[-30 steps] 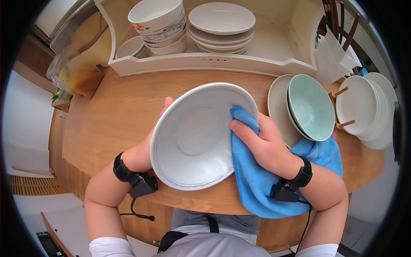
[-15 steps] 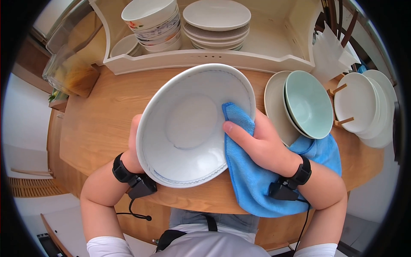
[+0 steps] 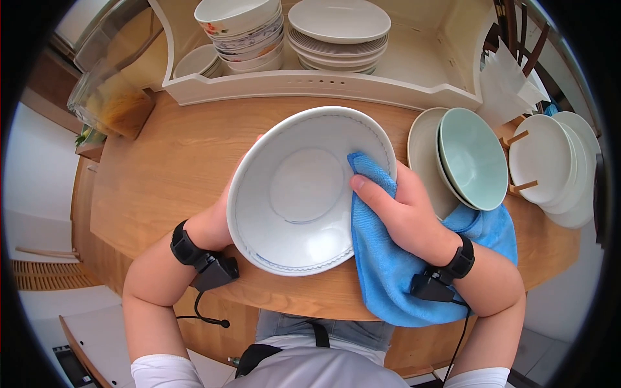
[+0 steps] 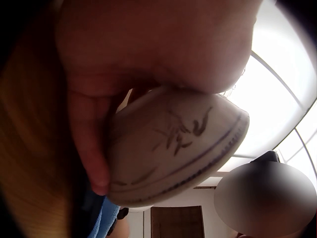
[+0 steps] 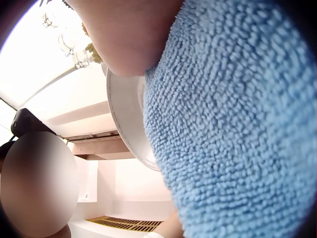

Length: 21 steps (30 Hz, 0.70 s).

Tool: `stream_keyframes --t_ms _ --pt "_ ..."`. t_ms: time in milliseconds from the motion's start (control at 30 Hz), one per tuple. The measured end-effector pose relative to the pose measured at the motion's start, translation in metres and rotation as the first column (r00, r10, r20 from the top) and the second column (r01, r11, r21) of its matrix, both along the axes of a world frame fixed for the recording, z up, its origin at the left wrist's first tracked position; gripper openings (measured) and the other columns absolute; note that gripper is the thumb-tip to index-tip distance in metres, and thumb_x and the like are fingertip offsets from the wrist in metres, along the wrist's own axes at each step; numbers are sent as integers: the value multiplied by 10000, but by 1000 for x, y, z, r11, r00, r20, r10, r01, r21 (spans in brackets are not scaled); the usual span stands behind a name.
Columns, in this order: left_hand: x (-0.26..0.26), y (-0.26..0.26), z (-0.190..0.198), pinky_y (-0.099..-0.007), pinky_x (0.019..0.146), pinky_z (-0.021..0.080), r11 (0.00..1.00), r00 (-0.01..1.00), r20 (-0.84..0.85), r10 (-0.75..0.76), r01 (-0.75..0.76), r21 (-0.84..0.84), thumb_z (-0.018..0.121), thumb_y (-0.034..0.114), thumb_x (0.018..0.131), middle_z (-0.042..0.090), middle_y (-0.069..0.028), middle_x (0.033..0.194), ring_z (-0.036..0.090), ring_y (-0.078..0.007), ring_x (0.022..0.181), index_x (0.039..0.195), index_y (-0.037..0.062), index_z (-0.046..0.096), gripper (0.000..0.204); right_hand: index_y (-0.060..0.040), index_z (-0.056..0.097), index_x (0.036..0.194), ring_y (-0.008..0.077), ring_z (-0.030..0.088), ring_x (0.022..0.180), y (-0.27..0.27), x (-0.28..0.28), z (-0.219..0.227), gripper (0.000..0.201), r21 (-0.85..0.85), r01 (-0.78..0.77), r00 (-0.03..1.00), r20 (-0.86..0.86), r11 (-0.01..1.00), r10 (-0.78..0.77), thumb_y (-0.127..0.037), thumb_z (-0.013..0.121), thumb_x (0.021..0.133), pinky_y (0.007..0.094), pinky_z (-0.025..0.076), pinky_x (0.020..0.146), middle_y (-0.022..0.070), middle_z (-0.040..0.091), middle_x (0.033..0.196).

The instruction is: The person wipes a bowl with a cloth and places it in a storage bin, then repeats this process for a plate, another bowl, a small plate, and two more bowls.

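Observation:
A large white bowl (image 3: 304,187) with a thin blue line inside its rim is held tilted above the table, its inside towards the head camera. My left hand (image 3: 217,216) holds it from the left and behind; most of those fingers are hidden by the bowl in the head view. In the left wrist view, the fingers (image 4: 89,144) lie along the bowl's outer wall, which bears dark brushed marks. A blue cloth (image 3: 388,278) is folded over the right rim. My right hand (image 3: 417,213) pinches cloth and rim together, thumb inside the bowl.
Behind the bowl stands a cream rack (image 3: 323,87) with stacked bowls (image 3: 239,39) and plates (image 3: 339,22). To the right are a pale green bowl (image 3: 475,158), a beige plate (image 3: 420,142) and white plates (image 3: 540,152) in a wooden holder. A clear container (image 3: 116,107) sits at the back left.
The bowl tipped and shifted left half a second ago, then came back right. My left hand has moved along its side. My right hand keeps the cloth at the rim.

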<state>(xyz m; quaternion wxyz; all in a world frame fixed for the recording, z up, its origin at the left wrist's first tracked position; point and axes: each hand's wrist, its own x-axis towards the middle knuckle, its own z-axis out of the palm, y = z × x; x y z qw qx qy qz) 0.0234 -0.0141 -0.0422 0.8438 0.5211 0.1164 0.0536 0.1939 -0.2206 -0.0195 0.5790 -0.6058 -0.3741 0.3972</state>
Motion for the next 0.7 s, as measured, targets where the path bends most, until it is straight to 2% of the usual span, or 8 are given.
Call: stream_keyframes --t_ms 133,233,300,433,500,533,600,700 --pt "1 -6 -1 -337 1063 471 990 997 -66 41 -49 -134 302 430 1105 549 -79 1418 550 -155 1262 1486 63 421 542 33 540 1337 174 614 1118 -1 -1 -1 405 53 14 1000 23 998 -16 -178 611 999 327 481 971 133 669 1223" --pt "-9 2 -5 -328 990 515 995 999 47 16 -11 -101 305 420 1107 599 -77 1342 596 -154 1174 1433 51 472 519 28 532 1340 179 608 1128 -1 0 0 411 52 17 1000 7 999 -18 -186 615 999 328 479 975 127 662 1229" --pt "-22 7 -2 -326 910 544 990 999 40 -12 6 142 323 434 1101 630 -78 1276 623 -158 1084 1392 43 499 518 28 529 1339 181 609 1128 0 -1 1 414 33 8 1000 -19 999 -8 -189 618 998 329 479 975 126 662 1223" --pt "-26 14 -27 -327 872 545 994 997 -22 67 -65 82 355 464 1088 644 -86 1240 628 -166 1039 1373 34 508 538 31 529 1330 186 610 1128 -2 0 4 414 9 -27 999 -41 1000 27 -194 623 996 329 479 974 125 663 1207" --pt "-18 20 -30 -362 934 537 943 966 249 -61 138 -303 376 512 1069 615 -112 1313 622 -210 1112 1422 42 475 596 26 529 1332 188 612 1127 -3 0 6 409 -2 -48 998 -28 999 48 -189 620 995 330 479 974 126 664 1209" --pt "-18 16 -26 -362 934 537 943 967 249 -62 139 -303 376 512 1069 615 -112 1313 622 -210 1112 1422 42 475 596 22 530 1333 189 614 1125 -3 1 7 405 -10 -72 997 -15 997 72 -185 617 995 332 479 974 127 664 1211" --pt "-16 3 -12 -412 1007 512 710 978 205 -30 165 -684 383 571 1045 549 -144 1415 578 -261 1229 1485 59 422 676 16 531 1334 191 616 1122 0 0 1 401 38 -69 997 28 997 68 -177 614 993 334 480 970 124 664 1214" --pt "-11 2 -8 -469 1072 469 513 964 247 -95 260 -818 389 660 1001 462 -161 1504 502 -306 1336 1541 90 353 786 8 535 1332 195 622 1118 0 1 2 392 75 -80 991 113 994 71 -165 610 988 337 483 965 125 667 1215"
